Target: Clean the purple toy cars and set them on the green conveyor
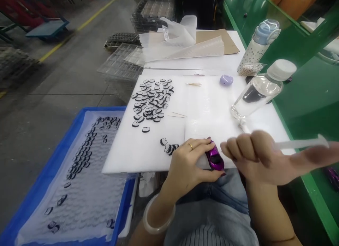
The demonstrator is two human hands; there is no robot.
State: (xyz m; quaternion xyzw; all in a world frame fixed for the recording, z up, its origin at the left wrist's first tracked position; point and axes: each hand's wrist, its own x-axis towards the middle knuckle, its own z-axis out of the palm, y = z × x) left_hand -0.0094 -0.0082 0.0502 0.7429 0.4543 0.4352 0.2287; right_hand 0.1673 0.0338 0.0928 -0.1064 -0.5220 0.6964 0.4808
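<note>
My left hand [189,164], with a ring and a pale bangle, is closed on a shiny purple toy car [215,157] at the table's near edge. Its fingers and thumb grip the car at both ends, and the car's dark cabin faces up. Just right of the car is my right hand [261,156], with its fingers curled and thumb stretched out. From that fist sticks out a translucent white syringe plunger [299,144] with a flared end; the rest of the syringe is hidden. Several small black-edged clear pieces [169,148] lie beside my left hand.
Many similar pieces [150,101] spread over the white table [119,157]. Thin sticks [177,115], a lilac case [226,80], a clear bottle [258,92] and a dotted flask [254,48] stand or lie farther off. A blue tray [34,193] is at left; a green ledge [304,168] borders the right.
</note>
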